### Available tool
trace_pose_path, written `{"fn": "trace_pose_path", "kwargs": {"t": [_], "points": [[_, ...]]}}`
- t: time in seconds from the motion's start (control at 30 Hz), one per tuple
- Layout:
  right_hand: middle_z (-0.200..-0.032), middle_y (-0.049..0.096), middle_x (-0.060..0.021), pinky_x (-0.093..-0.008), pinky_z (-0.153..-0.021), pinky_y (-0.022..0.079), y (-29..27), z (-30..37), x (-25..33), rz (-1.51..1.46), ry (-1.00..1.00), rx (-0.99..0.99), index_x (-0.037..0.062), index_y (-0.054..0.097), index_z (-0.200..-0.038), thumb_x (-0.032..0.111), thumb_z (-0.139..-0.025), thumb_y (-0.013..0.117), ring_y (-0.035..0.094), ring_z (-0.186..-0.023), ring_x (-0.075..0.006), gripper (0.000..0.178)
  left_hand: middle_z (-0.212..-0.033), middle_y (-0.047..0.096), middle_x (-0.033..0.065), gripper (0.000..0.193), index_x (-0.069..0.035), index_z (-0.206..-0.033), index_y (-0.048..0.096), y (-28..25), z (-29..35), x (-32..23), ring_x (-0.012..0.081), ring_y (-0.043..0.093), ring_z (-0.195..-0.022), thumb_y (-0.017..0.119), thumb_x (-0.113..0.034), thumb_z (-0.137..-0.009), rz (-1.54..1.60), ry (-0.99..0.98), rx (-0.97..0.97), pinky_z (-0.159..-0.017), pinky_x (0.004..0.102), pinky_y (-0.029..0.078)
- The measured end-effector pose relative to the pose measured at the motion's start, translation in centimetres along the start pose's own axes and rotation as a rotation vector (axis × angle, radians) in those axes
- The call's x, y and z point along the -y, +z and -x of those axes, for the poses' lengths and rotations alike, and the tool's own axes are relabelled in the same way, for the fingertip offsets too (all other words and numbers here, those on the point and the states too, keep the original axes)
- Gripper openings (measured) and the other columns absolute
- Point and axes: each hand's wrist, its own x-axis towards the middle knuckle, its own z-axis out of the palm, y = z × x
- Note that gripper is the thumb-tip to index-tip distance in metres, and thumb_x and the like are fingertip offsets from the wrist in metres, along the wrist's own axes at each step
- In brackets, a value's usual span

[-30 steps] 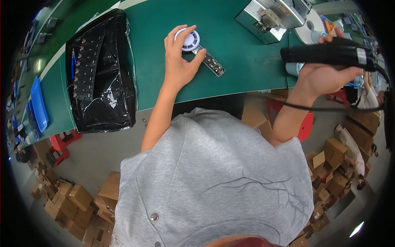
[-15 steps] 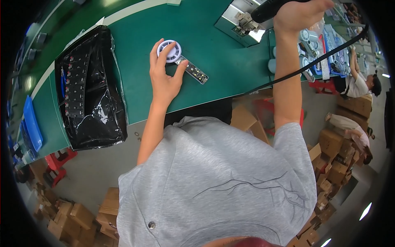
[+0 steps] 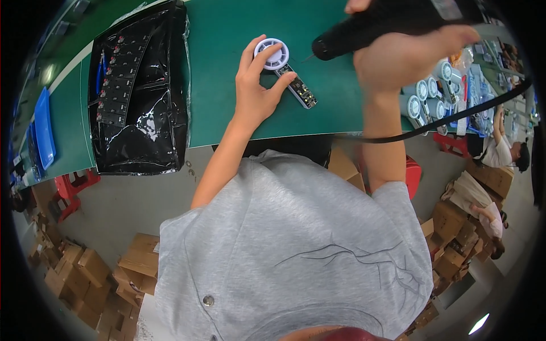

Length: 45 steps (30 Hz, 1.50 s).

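A small handheld fan with a pale round head lies on the green worktable, its handle opened so that a circuit board shows. My left hand grips it, fingers over the round head and thumb beside the upper handle. In my right hand is a black electric screwdriver with a cord. Its thin bit points left toward the fan, a short way above the table and apart from the fan.
To the left lies a black plastic bag with a row of circuit boards on it. Several pale-blue fans stand at the right. The screwdriver's black cord crosses my right forearm. Blue trays sit at the far left.
My right hand has brought the screwdriver down and left, away from the metal box at the back, closer to the fan. My left hand keeps its grip on the fan; the whole view has shifted.
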Motion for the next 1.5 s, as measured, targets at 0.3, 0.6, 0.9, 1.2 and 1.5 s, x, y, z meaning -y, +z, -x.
{"fn": "trace_pose_path", "kwargs": {"t": [0.3,0.6,0.9,1.2,1.5], "points": [[-0.090,0.070,-0.0132,-0.0283,-0.061,0.053,2.0,1.8,-1.5,0.182,-0.025,-0.003,0.0023,0.054,-0.114,0.069,-0.112,0.022,0.064,-0.065,-0.0175,0.074,-0.151,0.054,0.0270,0.052,-0.009,-0.132,0.072,0.1,0.0,0.0,0.0413,0.065,-0.125,0.089,-0.012,-0.083,-0.010,0.044,-0.004,-0.101,0.0442,0.057],[-0.088,0.071,-0.0129,-0.0283,-0.060,0.053,2.5,1.3,-3.9,-0.783,0.016,0.037,0.0012,0.058,-0.109,0.070,-0.111,0.024,0.065,-0.064,-0.0172,0.077,-0.151,0.051,0.0298,0.047,-0.012,-0.130,0.073,0.3,0.2,0.0,0.0448,0.062,-0.128,0.088,-0.012,-0.085,-0.032,0.025,0.010,-0.101,0.0469,0.055],[-0.087,0.071,-0.0124,-0.0268,-0.059,0.052,2.6,1.3,-3.9,-0.735,-0.058,0.065,0.0014,0.058,-0.108,0.073,-0.110,0.023,0.064,-0.064,-0.0160,0.079,-0.150,0.051,0.0304,0.045,-0.012,-0.129,0.072,0.4,0.2,0.1,0.0454,0.062,-0.126,0.087,-0.013,-0.087,-0.072,0.058,0.007,-0.100,0.0472,0.056],[-0.081,0.068,-0.0105,-0.0250,-0.054,0.047,2.3,1.3,-5.8,-0.751,-0.130,0.144,0.0014,0.055,-0.108,0.084,-0.103,0.023,0.060,-0.060,-0.0143,0.089,-0.151,0.051,0.0283,0.045,-0.011,-0.128,0.073,0.1,0.0,-0.1,0.0422,0.063,-0.125,0.088,-0.014,-0.086,-0.026,0.031,0.015,-0.102,0.0450,0.056],[-0.089,0.067,-0.0135,-0.0279,-0.059,0.048,0.8,4.0,-2.9,0.052,0.163,0.108,0.0013,0.050,-0.123,0.099,-0.086,0.033,0.060,-0.066,-0.0160,0.105,-0.149,0.053,0.0278,0.046,-0.010,-0.128,0.073,0.2,0.0,0.1,0.0430,0.064,-0.126,0.089,-0.014,-0.085,-0.016,0.073,0.007,-0.102,0.0453,0.055]]}}
